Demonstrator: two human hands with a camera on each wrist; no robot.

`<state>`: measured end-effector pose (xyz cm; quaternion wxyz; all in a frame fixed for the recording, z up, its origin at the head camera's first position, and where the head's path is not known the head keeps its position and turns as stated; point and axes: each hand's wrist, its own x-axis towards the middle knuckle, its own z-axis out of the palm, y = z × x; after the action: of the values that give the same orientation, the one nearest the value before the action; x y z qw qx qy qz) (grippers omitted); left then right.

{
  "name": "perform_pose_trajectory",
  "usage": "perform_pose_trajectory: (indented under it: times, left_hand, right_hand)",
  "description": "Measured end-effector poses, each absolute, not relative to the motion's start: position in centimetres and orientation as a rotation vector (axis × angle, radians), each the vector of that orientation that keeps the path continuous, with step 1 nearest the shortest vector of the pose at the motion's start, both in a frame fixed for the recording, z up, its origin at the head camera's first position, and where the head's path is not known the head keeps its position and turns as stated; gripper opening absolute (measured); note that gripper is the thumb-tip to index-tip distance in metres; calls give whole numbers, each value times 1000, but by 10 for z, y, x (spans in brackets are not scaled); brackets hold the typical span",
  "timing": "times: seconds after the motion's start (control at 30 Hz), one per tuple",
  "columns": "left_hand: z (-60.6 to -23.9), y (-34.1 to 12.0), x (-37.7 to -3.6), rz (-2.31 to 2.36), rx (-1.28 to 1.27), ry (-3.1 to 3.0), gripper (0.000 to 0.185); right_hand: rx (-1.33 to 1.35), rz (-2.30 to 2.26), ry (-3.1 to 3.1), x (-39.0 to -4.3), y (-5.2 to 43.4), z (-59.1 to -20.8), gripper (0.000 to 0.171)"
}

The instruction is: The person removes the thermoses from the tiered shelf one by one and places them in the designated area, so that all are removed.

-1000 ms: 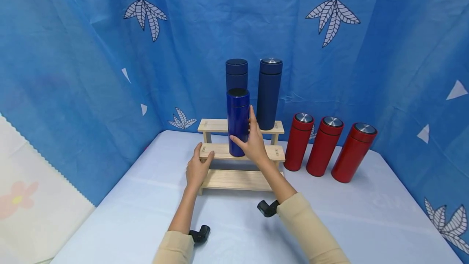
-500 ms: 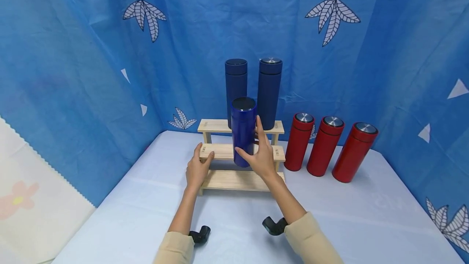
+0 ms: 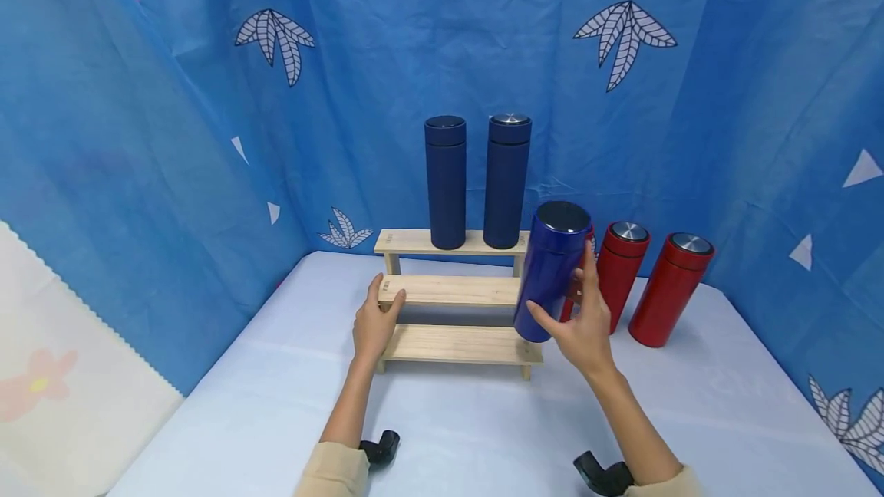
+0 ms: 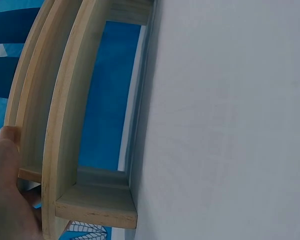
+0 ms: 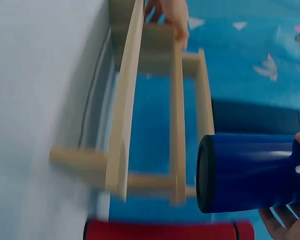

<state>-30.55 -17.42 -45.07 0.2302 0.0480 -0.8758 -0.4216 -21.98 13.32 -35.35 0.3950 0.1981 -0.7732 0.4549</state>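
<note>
Right hand (image 3: pixel 585 327) grips the bright blue flask (image 3: pixel 550 272) low on its body, thumb on the near side, fingers wrapped round the far side. The flask is held in the air off the right end of the wooden stepped rack (image 3: pixel 456 290), in front of the red flasks (image 3: pixel 645 286). Long axis near upright, lid end up, top tilted slightly toward the right. Judged rigid, smooth-walled and likely slippery (probably metal, moderate weight); a mid-body grip would steady it better. Left hand (image 3: pixel 374 322) holds the rack's middle step at its left end, thumb on top, fingers hidden beneath
</note>
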Motion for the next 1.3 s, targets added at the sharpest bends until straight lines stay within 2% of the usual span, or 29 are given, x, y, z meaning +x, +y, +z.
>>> perform_pose_trajectory:
  times: [0.27,0.47,0.67,0.83,1.0,1.3]
  left_hand:
    - [-449,-173,-304,-1163,138,-2407,74]
    - [-449,-172,-303,-1163,134,-2402,74]
    - [-449,-172,-303,-1168,131,-2396,74]
    - [-449,-172,-304,-1167,126,-2395,74]
    - [-449,-172,-304,-1161,126,-2397,75]
    - [-449,-172,-306,-1154,143,-2402,75]
  right_hand:
    - [177,1093,-2042,-219,222,-383,113]
    - [-43,1091,-2094,-215,267,-398,114]
    - [-146,1107,-2105,-222,297,-424,111]
    - [-147,1073,-2141,-240,324,-463,113]
    - [-144,1059,-2177,-249,337,-485,114]
    - [-139,1141,-2139,-228,314,-457,109]
